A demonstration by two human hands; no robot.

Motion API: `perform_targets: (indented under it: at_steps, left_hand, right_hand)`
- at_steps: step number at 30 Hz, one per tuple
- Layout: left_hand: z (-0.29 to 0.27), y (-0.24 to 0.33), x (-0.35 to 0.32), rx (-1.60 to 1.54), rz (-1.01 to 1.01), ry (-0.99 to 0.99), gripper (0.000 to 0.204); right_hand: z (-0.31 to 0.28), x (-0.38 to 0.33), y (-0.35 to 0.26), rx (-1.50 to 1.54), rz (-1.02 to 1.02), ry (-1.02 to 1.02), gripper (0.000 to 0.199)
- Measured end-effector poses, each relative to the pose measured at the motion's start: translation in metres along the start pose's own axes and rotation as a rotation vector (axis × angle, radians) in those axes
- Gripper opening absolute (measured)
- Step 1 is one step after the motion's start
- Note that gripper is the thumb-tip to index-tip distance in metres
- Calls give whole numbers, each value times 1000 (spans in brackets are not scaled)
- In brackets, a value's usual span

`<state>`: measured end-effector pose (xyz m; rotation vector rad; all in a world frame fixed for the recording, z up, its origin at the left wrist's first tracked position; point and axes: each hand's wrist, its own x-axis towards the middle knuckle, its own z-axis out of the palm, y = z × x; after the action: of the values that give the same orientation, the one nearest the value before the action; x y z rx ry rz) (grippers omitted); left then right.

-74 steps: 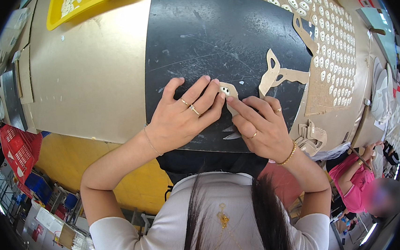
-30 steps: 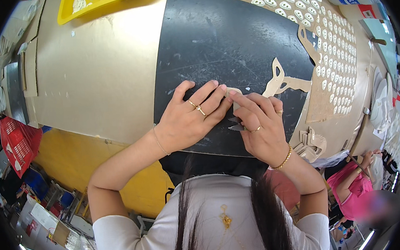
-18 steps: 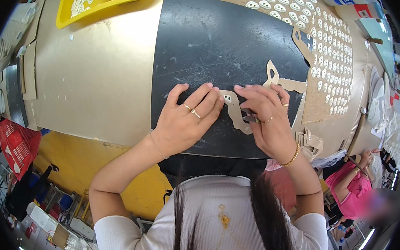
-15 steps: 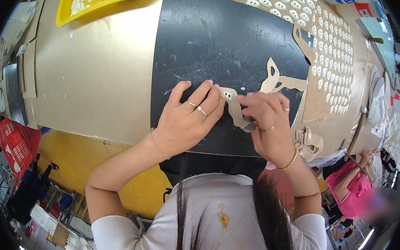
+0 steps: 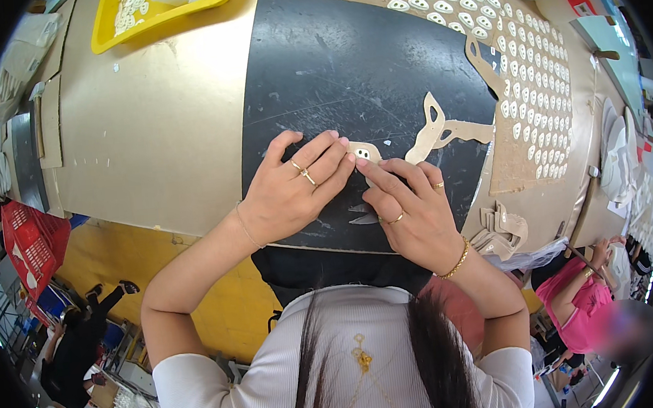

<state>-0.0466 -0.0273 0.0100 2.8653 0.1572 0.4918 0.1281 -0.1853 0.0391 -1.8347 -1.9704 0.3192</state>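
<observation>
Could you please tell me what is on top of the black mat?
Beige cutouts lie toward its right side. Between the left hand and right hand, another beige piece bears a white oval; pointed metal tips show nearby. The hands hide parts of piece and mat.

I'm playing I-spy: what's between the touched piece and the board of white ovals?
The head view shows tan pieces and a white scrap on the black mat.

The tan-topped table spans the upper view. Yellow floor extends below left. A tube light glows lower right.
</observation>
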Motion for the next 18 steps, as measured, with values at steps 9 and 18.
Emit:
perform_targets:
  at_steps: [9,18]
  left_hand:
    - [-3,-8,5,-107,3,-15,29]
    - [-5,7,6,51,11,-28,30]
  right_hand:
    - [-3,10,-10,-86,41,-38,19]
    - [-4,-10,-8,-18,68,-62,19]
